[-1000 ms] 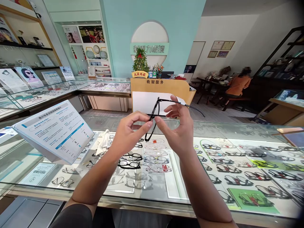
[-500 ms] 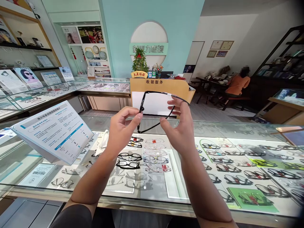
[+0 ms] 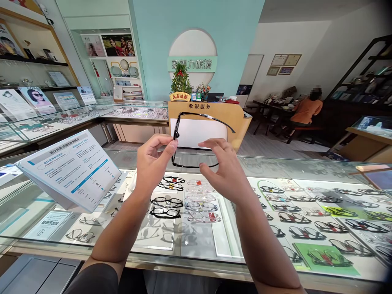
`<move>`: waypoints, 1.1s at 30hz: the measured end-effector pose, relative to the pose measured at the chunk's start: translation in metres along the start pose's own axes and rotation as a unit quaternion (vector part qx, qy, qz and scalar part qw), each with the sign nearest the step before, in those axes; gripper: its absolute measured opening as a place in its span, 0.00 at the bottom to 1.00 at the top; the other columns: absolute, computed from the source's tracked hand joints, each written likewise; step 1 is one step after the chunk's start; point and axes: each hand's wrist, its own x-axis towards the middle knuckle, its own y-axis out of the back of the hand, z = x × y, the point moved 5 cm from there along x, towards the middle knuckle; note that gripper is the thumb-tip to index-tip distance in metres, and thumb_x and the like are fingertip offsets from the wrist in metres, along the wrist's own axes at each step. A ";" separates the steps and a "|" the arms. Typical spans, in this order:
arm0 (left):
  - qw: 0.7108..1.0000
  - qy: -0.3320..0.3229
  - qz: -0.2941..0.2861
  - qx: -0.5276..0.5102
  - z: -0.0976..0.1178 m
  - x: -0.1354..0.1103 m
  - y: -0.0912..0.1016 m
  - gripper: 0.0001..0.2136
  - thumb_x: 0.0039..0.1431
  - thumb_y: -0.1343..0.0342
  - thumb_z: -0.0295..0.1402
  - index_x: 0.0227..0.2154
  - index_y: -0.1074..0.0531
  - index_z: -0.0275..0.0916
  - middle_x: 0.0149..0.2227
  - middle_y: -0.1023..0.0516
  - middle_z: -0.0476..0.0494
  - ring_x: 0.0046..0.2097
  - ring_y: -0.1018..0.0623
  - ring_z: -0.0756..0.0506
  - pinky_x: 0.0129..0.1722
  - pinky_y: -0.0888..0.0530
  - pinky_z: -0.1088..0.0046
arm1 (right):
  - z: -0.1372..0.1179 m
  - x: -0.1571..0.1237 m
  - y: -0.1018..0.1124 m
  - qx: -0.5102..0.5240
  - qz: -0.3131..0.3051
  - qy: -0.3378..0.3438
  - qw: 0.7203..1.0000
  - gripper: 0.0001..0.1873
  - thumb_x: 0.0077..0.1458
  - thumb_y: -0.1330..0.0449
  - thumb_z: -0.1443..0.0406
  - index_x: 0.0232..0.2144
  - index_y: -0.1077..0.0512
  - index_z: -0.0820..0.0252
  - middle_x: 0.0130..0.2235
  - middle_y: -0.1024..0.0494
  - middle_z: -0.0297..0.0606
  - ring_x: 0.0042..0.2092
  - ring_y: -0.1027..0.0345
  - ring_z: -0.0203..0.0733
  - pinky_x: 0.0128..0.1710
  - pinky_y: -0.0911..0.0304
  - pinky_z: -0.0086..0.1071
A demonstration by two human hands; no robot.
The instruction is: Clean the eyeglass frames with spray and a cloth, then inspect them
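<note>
Black-framed eyeglasses (image 3: 175,139) are held up above the glass counter, the frame front seen nearly edge-on and both temples pointing right. My left hand (image 3: 154,161) pinches the frame front between thumb and fingers. The upper temple (image 3: 211,117) stretches freely to the right, with a small white patch on it. Around the lower temple (image 3: 191,166), my right hand (image 3: 223,167) has its thumb and fingers apart. The thumb overlaps that temple, whose end is hidden behind the hand; whether they touch I cannot tell.
Under the glass counter (image 3: 165,256) lie rows of eyeglasses (image 3: 167,212). A tilted printed sign (image 3: 73,167) stands on its left. Beyond are a wooden cashier desk (image 3: 211,109) with a plant (image 3: 180,79), and a seated person in orange (image 3: 308,109) at a table.
The eyeglasses have turned and shifted slightly left with my left hand. My right hand has lowered its fingers off the upper temple, which is now uncovered to its tip.
</note>
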 end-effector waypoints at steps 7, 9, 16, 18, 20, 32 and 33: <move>0.995 0.033 -0.091 -0.031 -0.002 -0.008 -0.023 0.06 0.62 0.26 0.39 0.35 0.13 0.44 0.49 0.17 0.40 0.54 0.18 0.42 0.43 0.19 0.69 | -0.017 -0.006 -0.016 0.048 -0.002 0.008 0.999 0.28 0.68 0.33 0.49 0.62 0.25 0.57 0.64 0.19 0.53 0.68 0.27 0.64 0.66 0.28 0.61; 0.993 0.042 -0.098 -0.040 -0.004 -0.008 -0.025 0.06 0.61 0.26 0.39 0.35 0.12 0.45 0.48 0.18 0.40 0.53 0.18 0.42 0.43 0.18 0.69 | -0.016 -0.007 -0.021 0.054 0.003 0.000 0.999 0.26 0.69 0.33 0.49 0.61 0.24 0.57 0.63 0.18 0.54 0.67 0.25 0.64 0.64 0.26 0.60; 0.988 0.048 -0.139 -0.039 -0.001 0.000 -0.024 0.09 0.62 0.27 0.43 0.34 0.13 0.43 0.46 0.17 0.40 0.52 0.18 0.42 0.54 0.20 0.64 | -0.017 -0.007 -0.024 0.079 0.006 0.006 0.997 0.19 0.72 0.36 0.54 0.58 0.22 0.56 0.61 0.15 0.49 0.63 0.21 0.60 0.62 0.24 0.56; 0.988 0.055 -0.143 -0.029 -0.001 0.001 -0.021 0.09 0.64 0.30 0.43 0.36 0.15 0.42 0.46 0.16 0.41 0.51 0.18 0.42 0.55 0.21 0.64 | -0.018 -0.007 -0.023 0.076 0.005 0.005 0.997 0.19 0.72 0.36 0.54 0.59 0.23 0.55 0.60 0.15 0.49 0.63 0.21 0.61 0.62 0.25 0.57; 0.989 0.066 -0.130 -0.027 -0.005 0.004 -0.016 0.08 0.64 0.32 0.41 0.37 0.17 0.43 0.44 0.17 0.43 0.48 0.19 0.43 0.52 0.22 0.65 | -0.017 -0.007 -0.022 0.073 0.007 0.000 0.997 0.20 0.72 0.36 0.53 0.60 0.23 0.55 0.60 0.15 0.49 0.63 0.21 0.61 0.62 0.25 0.57; 0.960 0.130 -0.243 -0.054 -0.008 0.018 0.004 0.08 0.56 0.43 0.37 0.26 0.36 0.45 0.26 0.33 0.47 0.31 0.35 0.43 0.37 0.35 0.62 | -0.016 -0.006 -0.007 0.073 0.021 -0.007 0.997 0.18 0.72 0.37 0.54 0.58 0.23 0.54 0.57 0.14 0.47 0.56 0.19 0.58 0.55 0.25 0.54; 0.957 0.131 -0.256 -0.042 -0.007 0.017 0.004 0.08 0.57 0.44 0.38 0.26 0.37 0.45 0.27 0.33 0.46 0.31 0.35 0.43 0.37 0.36 0.62 | -0.015 -0.006 -0.006 0.072 0.021 -0.006 0.997 0.18 0.72 0.37 0.54 0.57 0.23 0.54 0.56 0.13 0.47 0.55 0.19 0.58 0.54 0.25 0.54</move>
